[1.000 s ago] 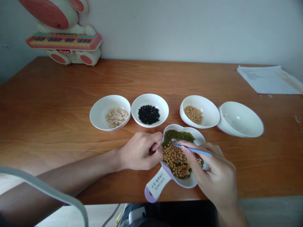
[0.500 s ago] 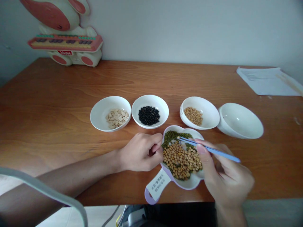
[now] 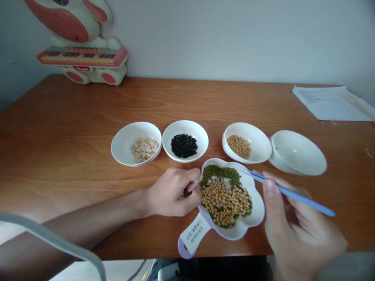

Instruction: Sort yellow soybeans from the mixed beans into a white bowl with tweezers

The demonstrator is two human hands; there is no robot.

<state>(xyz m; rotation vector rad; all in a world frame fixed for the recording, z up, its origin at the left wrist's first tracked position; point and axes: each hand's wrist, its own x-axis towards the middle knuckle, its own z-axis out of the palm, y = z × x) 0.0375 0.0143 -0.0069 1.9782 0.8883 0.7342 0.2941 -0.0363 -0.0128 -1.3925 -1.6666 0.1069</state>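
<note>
"Where's the scalloped tray [image 3: 257, 210]?"
"Just right of low centre—call it the clock's middle. Tan beans [image 3: 219, 195] and green beans [image 3: 215, 171] lie inside."
"And the hands?"
"Left hand [image 3: 172, 194] at nine o'clock, fingers curled by the rim; I can't tell whether it pinches it. Right hand [image 3: 304, 230] at four, thumb and fingers pinching blue tweezers [image 3: 304, 198]—blurred tips near the one o'clock edge."
"Neighbours?"
"A bowl [image 3: 187, 127] of black beans [image 3: 184, 146], between ten and eleven."

In front of me, the brown wooden table [image 3: 187, 102] bears four white bowls [image 3: 121, 143], a lobed tray [image 3: 256, 212], a rabbit-like musical toy [image 3: 83, 58] and, far right, probably papers [image 3: 325, 102].
</note>
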